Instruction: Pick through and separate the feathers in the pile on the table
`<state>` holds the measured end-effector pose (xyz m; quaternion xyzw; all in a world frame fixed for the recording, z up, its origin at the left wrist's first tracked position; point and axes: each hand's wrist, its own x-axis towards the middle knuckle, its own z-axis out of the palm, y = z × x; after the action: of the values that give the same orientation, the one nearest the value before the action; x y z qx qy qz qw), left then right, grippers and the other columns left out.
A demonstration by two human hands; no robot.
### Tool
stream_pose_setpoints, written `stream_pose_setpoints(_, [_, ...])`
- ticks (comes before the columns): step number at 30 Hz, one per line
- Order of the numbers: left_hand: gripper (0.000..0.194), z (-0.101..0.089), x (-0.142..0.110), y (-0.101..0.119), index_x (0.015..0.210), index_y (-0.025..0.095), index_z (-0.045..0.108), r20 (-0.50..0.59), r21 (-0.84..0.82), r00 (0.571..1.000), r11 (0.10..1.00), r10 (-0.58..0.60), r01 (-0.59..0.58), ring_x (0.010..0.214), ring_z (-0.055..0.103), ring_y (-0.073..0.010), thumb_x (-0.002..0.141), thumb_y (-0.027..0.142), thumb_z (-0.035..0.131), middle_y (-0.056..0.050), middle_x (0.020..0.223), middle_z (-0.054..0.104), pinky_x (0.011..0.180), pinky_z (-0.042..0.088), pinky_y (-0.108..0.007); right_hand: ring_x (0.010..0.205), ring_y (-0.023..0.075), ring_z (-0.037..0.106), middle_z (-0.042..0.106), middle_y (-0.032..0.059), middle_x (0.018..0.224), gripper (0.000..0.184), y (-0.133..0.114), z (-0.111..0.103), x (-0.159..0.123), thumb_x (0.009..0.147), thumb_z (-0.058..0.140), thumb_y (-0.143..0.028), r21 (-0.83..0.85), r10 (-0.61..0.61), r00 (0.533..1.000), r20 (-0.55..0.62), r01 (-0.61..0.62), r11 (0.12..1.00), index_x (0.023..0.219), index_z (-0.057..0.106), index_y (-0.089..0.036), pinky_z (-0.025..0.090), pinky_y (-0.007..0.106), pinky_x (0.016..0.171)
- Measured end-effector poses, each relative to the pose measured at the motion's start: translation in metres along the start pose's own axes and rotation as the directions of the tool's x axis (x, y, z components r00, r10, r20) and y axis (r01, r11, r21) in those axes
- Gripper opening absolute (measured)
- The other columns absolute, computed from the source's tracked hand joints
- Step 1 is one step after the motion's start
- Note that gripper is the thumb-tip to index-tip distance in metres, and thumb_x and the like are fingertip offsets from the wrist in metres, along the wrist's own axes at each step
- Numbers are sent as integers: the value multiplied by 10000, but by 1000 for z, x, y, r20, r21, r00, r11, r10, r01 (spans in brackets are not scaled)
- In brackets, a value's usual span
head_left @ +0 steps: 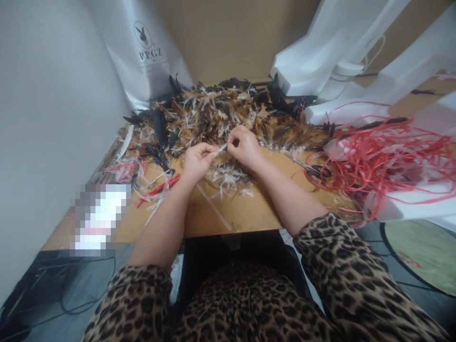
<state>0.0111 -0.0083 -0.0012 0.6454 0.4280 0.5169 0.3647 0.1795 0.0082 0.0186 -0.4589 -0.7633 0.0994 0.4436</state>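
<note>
Both hands meet over the middle of the table, in front of a large heap of brown and black feathers. Between my left hand and my right hand runs a thin, pale feather. The left thumb and fingers pinch its near end. My right fingers are curled closed at its other end. Just below the hands lies a small pile of whitish feather bits. Scissors with dark handles rest to the right of my right hand. Exact fingertip contact is partly blurred.
A tangle of red and clear ribbon covers the table's right side. Red and white strips lie at left, near a pixelated patch. A silver-white bag stands behind. White foam pieces lean at back right. The table's front edge is close to my body.
</note>
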Motion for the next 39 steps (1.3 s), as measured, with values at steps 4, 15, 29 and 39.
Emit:
stream_pose_setpoints(4, [168,4,0,2,704,116,595,4,-109,994,988,-113,113,599,625,-136,625,243,673,-66,659,656,584,507,-254,803,169,502,551,61,817,89,0,2,-1,693,491,-133,23,0,999,-40,1,1000,637,555,-158,379,303,750])
stream_pose_setpoints(15, [62,-13,2,10,721,172,552,-176,419,932,881,316,-219,833,575,-156,750,220,524,-52,813,600,771,454,-291,567,106,483,556,22,607,336,-15,-1,3,656,621,-482,534,423,899,117,-416,736,616,560,-154,381,227,519])
stream_pose_setpoints(29, [200,7,-4,20,775,166,601,-169,97,973,985,156,-141,668,567,-114,712,356,603,-36,751,611,631,465,-244,471,50,430,511,-51,518,273,-10,16,-2,578,679,-365,758,374,886,275,-439,482,626,511,-155,346,181,489])
stream_pose_setpoints(39, [295,2,8,5,721,149,589,-119,-309,979,943,-167,123,453,499,-64,537,323,741,23,564,574,412,371,-181,501,61,408,504,-47,565,215,-15,21,-7,609,635,-320,603,232,937,261,-346,719,665,515,-151,332,192,497])
